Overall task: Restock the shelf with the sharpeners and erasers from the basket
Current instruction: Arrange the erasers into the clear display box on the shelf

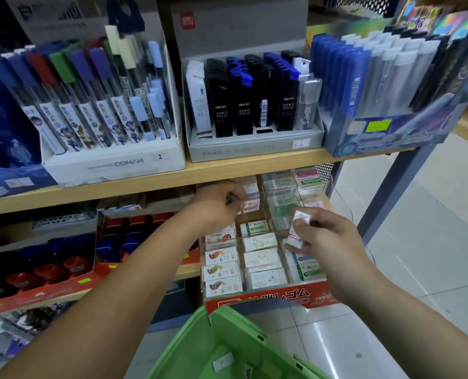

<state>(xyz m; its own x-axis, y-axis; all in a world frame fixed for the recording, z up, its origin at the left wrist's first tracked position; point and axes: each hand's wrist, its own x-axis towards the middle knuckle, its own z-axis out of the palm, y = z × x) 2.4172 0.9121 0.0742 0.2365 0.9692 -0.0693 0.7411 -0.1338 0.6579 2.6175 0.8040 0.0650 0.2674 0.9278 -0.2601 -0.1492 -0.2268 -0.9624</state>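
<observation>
The white display box [112,166] reads "DETECTIVE CONAN", with a sticker [160,156] marked 2. The black lead cases [222,105] carry "deli" and 0.7. The red eraser box [271,298] shows "ゴム" and "HARD"; an eraser pack [310,181] reads "Hard Eraser".

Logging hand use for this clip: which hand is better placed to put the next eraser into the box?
Right. The right hand pinches an eraser over the right column of the box. The left hand is curled at the back row; what it holds is unclear.
</observation>
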